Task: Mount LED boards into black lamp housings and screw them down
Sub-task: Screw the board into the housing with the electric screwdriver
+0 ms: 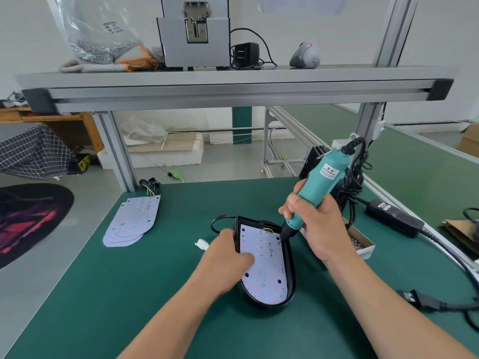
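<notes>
A black lamp housing [290, 270] lies on the green mat in front of me, with a white LED board [267, 268] seated inside it. My left hand [228, 252] holds the housing's left wall, its thumb pressing down on the board. My right hand [318, 224] grips a teal electric screwdriver [316, 185], tilted, with its bit tip touching the board near the right edge at the far end. The housing's black cable loops out at its far left, ending in a white connector [202, 244].
A stack of spare LED boards [132, 221] with wire bundles lies at the far left of the mat. A small cardboard box of screws [361, 242] sits right of my right hand. A black power adapter [394, 216] and cables run along the right edge. An aluminium shelf [233, 84] spans overhead.
</notes>
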`<state>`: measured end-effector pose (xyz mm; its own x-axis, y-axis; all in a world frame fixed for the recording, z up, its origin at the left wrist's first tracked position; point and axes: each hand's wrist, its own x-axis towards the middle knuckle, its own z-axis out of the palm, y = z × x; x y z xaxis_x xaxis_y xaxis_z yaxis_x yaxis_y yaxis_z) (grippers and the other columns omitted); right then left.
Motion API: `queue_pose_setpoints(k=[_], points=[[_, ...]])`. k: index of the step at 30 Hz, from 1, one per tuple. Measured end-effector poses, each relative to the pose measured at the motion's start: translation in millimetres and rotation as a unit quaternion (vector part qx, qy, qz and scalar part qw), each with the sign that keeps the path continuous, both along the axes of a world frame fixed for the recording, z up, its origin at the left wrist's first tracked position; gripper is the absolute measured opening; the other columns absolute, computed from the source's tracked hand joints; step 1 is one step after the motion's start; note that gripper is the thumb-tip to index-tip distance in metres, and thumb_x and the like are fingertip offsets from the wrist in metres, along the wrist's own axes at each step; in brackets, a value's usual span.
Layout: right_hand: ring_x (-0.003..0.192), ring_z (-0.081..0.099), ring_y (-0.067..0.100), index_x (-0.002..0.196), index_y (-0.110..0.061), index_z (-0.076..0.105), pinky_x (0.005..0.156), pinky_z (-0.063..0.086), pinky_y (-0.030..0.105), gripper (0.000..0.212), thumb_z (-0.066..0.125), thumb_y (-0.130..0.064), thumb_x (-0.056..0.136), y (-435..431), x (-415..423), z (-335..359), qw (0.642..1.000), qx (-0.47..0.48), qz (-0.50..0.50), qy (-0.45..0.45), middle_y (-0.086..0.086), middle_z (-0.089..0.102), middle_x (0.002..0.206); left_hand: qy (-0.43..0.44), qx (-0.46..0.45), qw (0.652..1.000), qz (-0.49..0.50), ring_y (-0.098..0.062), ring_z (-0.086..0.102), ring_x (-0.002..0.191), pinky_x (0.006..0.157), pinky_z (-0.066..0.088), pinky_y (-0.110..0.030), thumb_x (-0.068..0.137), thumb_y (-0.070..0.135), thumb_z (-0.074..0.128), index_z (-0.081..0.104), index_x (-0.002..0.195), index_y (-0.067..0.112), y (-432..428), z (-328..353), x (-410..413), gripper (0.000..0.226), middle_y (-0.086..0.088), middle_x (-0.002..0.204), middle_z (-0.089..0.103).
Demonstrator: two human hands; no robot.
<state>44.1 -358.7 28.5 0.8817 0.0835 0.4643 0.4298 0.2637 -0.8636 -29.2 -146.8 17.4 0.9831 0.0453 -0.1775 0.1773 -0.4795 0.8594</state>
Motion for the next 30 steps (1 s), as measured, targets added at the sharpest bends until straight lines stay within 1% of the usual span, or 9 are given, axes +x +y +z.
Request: queue_pose_setpoints(k=[4, 10, 12, 14, 16, 18, 22, 26, 30], points=[[0.070, 0.054, 0.027, 0.110, -0.018, 0.062, 0.093, 0.056, 0.051, 0.020, 0.069, -0.013, 0.092, 3.0, -6.8, 2.2, 1.000, 0.023, -0.006, -0.005, 0.006, 0.055, 0.077, 0.007, 0.006, 1.000, 0.004, -0.028, 0.074, 0.095, 0.081, 0.060, -0.043, 0.073, 0.028, 0.065, 0.058, 0.107, 0.020, -0.6, 1.6, -1.1, 0.035, -0.004, 0.101, 0.075], [0.069, 0.052, 0.026, 0.111, -0.016, 0.063, 0.085, 0.054, 0.041, 0.023, 0.068, -0.008, 0.090, 2.1, -13.1, 13.9, 0.986, 0.163, -0.012, 0.008, 0.006, 0.051, 0.075, -0.004, -0.002, 1.000, -0.005, -0.015, 0.054, 0.068, 0.067, 0.044, -0.033, 0.079, 0.035, 0.066, 0.060, 0.094, 0.009, -0.1, 5.4, -1.5, 0.031, 0.005, 0.076, 0.063], [0.069, 0.051, 0.025, 0.109, -0.016, 0.063, 0.086, 0.053, 0.043, 0.023, 0.069, -0.010, 0.088, 0.7, -15.7, 13.1, 0.978, 0.203, 0.003, 0.035, 0.005, 0.050, 0.075, -0.001, -0.020, 1.000, 0.015, -0.017, 0.044, 0.065, 0.065, 0.037, -0.034, 0.084, 0.052, 0.058, 0.050, 0.078, 0.015, 1.1, 9.6, -0.8, 0.038, 0.006, 0.069, 0.051], [0.068, 0.050, 0.023, 0.106, -0.016, 0.062, 0.089, 0.051, 0.045, 0.018, 0.068, -0.010, 0.090, 0.3, -18.4, 9.3, 0.968, 0.242, 0.024, 0.065, 0.005, 0.048, 0.075, -0.009, -0.049, 0.997, 0.056, -0.019, 0.038, 0.067, 0.065, 0.034, -0.037, 0.086, 0.045, 0.048, 0.043, 0.077, 0.024, 4.6, 13.3, 2.3, 0.023, 0.002, 0.072, 0.046], [0.068, 0.050, 0.022, 0.105, -0.016, 0.063, 0.091, 0.049, 0.046, 0.014, 0.065, -0.009, 0.093, 0.8, -20.6, 6.5, 0.959, 0.269, 0.038, 0.085, 0.005, 0.047, 0.076, -0.032, -0.044, 0.995, 0.079, -0.022, 0.046, 0.069, 0.064, 0.044, -0.042, 0.092, 0.023, 0.045, 0.049, 0.092, 0.029, 12.4, 11.4, 6.7, 0.008, 0.000, 0.080, 0.060], [0.067, 0.050, 0.021, 0.103, -0.016, 0.063, 0.091, 0.049, 0.045, 0.012, 0.064, -0.009, 0.093, 1.4, -21.8, 5.1, 0.953, 0.286, 0.040, 0.095, 0.005, 0.046, 0.076, -0.031, -0.026, 0.996, 0.083, -0.022, 0.064, 0.072, 0.065, 0.057, -0.035, 0.100, 0.006, 0.042, 0.056, 0.113, 0.024, 18.6, 10.2, 9.4, 0.026, -0.003, 0.092, 0.073], [0.067, 0.050, 0.020, 0.104, -0.015, 0.061, 0.089, 0.052, 0.042, 0.013, 0.063, -0.008, 0.092, 3.8, -22.7, 3.8, 0.950, 0.291, 0.041, 0.106, 0.004, 0.046, 0.076, 0.002, -0.072, 0.994, 0.077, -0.020, 0.067, 0.062, 0.058, 0.056, -0.029, 0.100, -0.007, 0.041, 0.064, 0.121, 0.006, 23.9, 9.8, 10.5, 0.034, -0.015, 0.090, 0.075], [0.066, 0.051, 0.020, 0.106, -0.015, 0.059, 0.087, 0.056, 0.040, 0.017, 0.063, -0.008, 0.091, 3.4, -23.1, 2.5, 0.948, 0.294, 0.039, 0.114, 0.004, 0.045, 0.076, 0.011, -0.115, 0.992, 0.039, -0.018, 0.074, 0.062, 0.052, 0.056, -0.026, 0.106, -0.004, 0.041, 0.063, 0.119, 0.006, 27.2, 11.6, 8.5, 0.027, -0.015, 0.094, 0.076], [0.066, 0.051, 0.020, 0.106, -0.014, 0.059, 0.087, 0.056, 0.041, 0.017, 0.063, -0.006, 0.091, 3.4, -23.7, 3.8, 0.946, 0.301, 0.035, 0.113, 0.005, 0.046, 0.076, -0.054, -0.130, 0.987, 0.078, -0.025, 0.077, 0.065, 0.046, 0.052, -0.027, 0.111, 0.013, 0.050, 0.064, 0.111, 0.011, 33.1, 18.7, 8.7, 0.014, -0.005, 0.087, 0.081]])
